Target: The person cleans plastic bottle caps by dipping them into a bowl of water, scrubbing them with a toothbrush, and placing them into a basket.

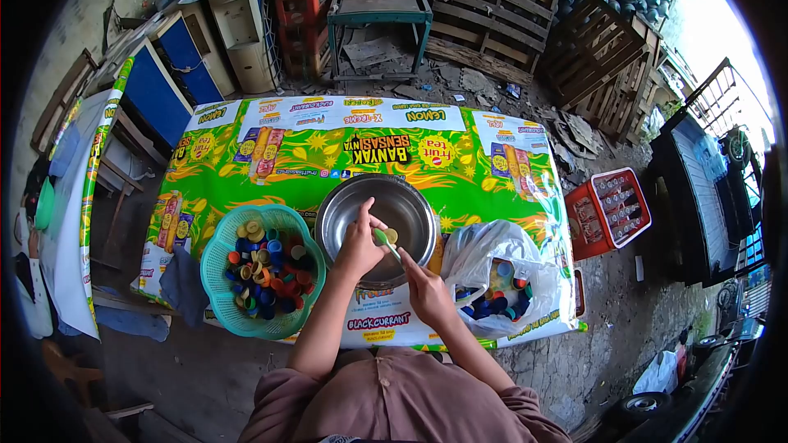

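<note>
Bending over the surface point(300, 171), I have both arms reaching forward, and my 2 hands meet above the steel bowl point(416, 212). My right grip point(425, 291) is clamped on the lower end of a slim green tool point(384, 241), which slants up and away toward my other hand. My left grip point(361, 246) has the index finger stretched out and the other fingers partly bent; a yellowish cap point(391, 235) shows just beside its thumb and against the tool, but I cannot tell whether those fingers are pinched on it. Both cap and tool sit over the bowl's opening. To my left, near the bowl, stands a turquoise basket point(215, 250) of loose caps in blue, red, orange and cream. To my right, a clear bag point(538, 262) gapes around more caps, many of them blue. A dark cloth point(185, 285) lies beyond the basket, at the left end.
</note>
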Tool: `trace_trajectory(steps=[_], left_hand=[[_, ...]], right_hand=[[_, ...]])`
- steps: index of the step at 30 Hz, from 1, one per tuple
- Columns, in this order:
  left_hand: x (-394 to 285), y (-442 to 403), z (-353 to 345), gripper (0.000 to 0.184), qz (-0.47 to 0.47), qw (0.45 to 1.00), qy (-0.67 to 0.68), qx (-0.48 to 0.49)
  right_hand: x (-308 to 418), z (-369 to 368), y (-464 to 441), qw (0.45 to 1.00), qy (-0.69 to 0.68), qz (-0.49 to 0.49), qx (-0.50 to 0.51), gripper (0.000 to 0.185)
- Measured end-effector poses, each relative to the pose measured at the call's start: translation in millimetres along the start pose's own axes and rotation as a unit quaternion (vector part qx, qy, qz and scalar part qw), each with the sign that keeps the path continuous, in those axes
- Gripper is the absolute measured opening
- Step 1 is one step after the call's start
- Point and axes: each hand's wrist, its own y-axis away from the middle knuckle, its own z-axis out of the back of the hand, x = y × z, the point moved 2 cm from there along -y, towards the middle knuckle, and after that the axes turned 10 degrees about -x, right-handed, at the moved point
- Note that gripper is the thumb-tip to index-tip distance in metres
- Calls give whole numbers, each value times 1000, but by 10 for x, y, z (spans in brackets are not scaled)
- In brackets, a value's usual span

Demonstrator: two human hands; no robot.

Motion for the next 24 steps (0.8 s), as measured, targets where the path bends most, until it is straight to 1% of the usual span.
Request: trace_trajectory(steps=[1, 4, 5, 7, 9, 11, 12, 13, 15, 16, 17, 19, 20, 21, 23, 24], left_hand=[[9, 2, 6, 81, 17, 1000, 7, -13], [-15, 21, 55, 81, 20, 1000, 6, -7], [-11, 19, 60, 81, 20, 1000, 6, -7], [1, 20, 63, 80, 27, 999, 22, -17], [22, 29, 71, 80, 18, 999, 22, -18], [26, 31, 84, 80, 11, 1000, 20, -21], [18, 24, 91, 80, 11, 999, 34, -19], [12, 26, 94, 79, 11, 999, 48, -16], [9, 26, 105, 79, 3, 999, 46, -17], [1, 23, 112, 79, -5, 999, 43, -20], [-12, 19, 117, 79, -5, 999, 43, -21], [-51, 21, 131, 79, 2, 999, 51, -13], [-55, 28, 131, 79, 2, 999, 51, -12], [-62, 27, 129, 80, -8, 999, 42, -12], [-77, 29, 121, 80, -17, 999, 33, -14], [-84, 41, 116, 80, -12, 999, 27, -13]], right_hand=[[-21, 12, -1, 1000, -13, -19, -4, 44], [-106, 41, -20, 995, -55, -85, -9, 46], [-89, 43, -10, 995, -55, -85, -9, 46], [3, 52, 34, 1000, -12, 11, 4, 48], [-22, 61, 35, 1000, -30, 6, -2, 48], [-45, 122, 5, 993, -69, -99, -11, 47], [-51, 103, 34, 997, -64, -50, -12, 48], [-72, 81, 60, 997, -64, -51, -12, 48], [-85, 51, 92, 999, -36, -20, -5, 49], [-115, 78, 73, 992, -98, -83, -15, 46], [-106, 92, 59, 992, -98, -81, -14, 46], [-39, 113, 55, 999, -41, -1, -1, 45], [-8, 91, 74, 999, -13, 30, 31, 46], [-6, 91, 58, 999, -12, 29, 29, 46], [-47, 115, -32, 994, -73, -79, -20, 47], [-23, 144, -60, 995, -70, -58, -30, 45]])
